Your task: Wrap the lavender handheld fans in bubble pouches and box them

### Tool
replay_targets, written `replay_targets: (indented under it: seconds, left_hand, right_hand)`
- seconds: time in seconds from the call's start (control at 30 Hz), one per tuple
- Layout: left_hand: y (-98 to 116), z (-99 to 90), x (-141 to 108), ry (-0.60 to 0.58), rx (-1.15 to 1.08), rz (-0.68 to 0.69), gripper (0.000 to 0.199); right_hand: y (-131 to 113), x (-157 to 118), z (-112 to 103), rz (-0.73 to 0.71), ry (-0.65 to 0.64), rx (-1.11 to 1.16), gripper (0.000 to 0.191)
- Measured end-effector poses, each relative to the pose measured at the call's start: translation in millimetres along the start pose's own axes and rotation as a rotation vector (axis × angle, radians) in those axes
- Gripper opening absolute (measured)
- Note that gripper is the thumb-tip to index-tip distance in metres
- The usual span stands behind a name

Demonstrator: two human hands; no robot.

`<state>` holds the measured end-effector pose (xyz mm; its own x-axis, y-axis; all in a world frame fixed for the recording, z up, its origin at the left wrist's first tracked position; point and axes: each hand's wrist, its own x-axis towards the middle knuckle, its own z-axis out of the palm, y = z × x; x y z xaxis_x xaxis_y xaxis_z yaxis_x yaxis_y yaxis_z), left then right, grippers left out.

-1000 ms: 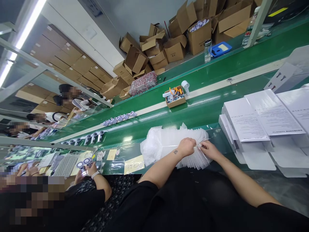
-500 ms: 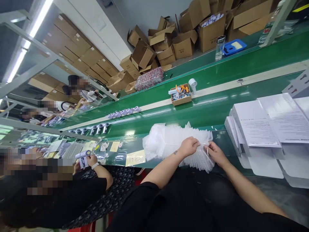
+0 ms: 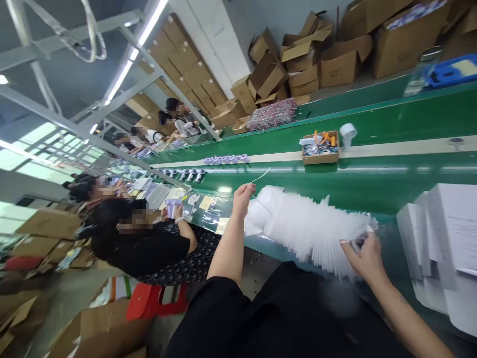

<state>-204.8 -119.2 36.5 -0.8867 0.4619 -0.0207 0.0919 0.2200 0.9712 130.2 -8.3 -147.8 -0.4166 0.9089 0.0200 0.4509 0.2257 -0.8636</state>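
Observation:
A long bundle of translucent white bubble-wrap bags (image 3: 309,223) lies across the bench in front of me. My left hand (image 3: 244,199) is raised at its left end, with the fingers pinched on a thin white string (image 3: 262,176). One end of the string sticks up to the right, and another part trails down over the bags. At the bundle's right end, my right hand (image 3: 367,256) rests against the bags with thumb and fingers apart. Some of its fingertips are hidden among the bag edges.
White printed boxes (image 3: 460,233) stand at the right. Beyond the bags, a small carton of parts (image 3: 320,154) and a white handheld device (image 3: 348,136) sit on the green line. To my left, a co-worker (image 3: 149,243) holds a pale device. Yellow paper notes (image 3: 206,202) lie between us.
My left hand has moved left and up from the bundle's right part, pulling the string along. My right hand has left the string and opened against the bags. The view has swung left.

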Motion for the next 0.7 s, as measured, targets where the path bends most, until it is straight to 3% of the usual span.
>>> replay_targets:
  seconds: [0.1,0.2,0.3,0.37,0.47,0.57,0.63,0.7]
  left_hand:
    - [7,-45.9,18,0.083,0.114,-0.014,0.017]
    - [-4,-70.2,27,0.033,0.238,-0.06,0.019]
    - [-29,-74.4,27,-0.146,0.434,-0.126,0.017]
    - [-48,-74.3,27,-0.317,0.589,-0.164,0.015]
    - [-69,-76.9,32,-0.59,0.8,-0.22,0.028]
    - [-81,-81.0,43,-0.823,0.905,-0.249,0.022]
    - [-84,-83.5,49,-0.944,0.899,-0.236,0.015]
    - [-86,-86.7,53,-1.035,0.847,-0.211,0.019]
  right_hand:
    - [-6,-5,10,-0.043,-0.012,-0.215,0.091]
    - [-11,-10,19,-0.031,0.005,-0.327,0.09]
    - [-25,-8,22,-0.071,0.0,-0.467,0.08]
    - [-38,-6,23,-0.071,-0.024,-0.556,0.07]
    - [-64,-4,39,-0.108,0.019,-0.651,0.056]
    - [-102,-8,81,-0.35,-0.012,-0.606,0.042]
    - [-132,-11,122,-0.53,-0.182,-0.544,0.037]
    - [-160,-11,164,-0.573,-0.292,-0.564,0.039]
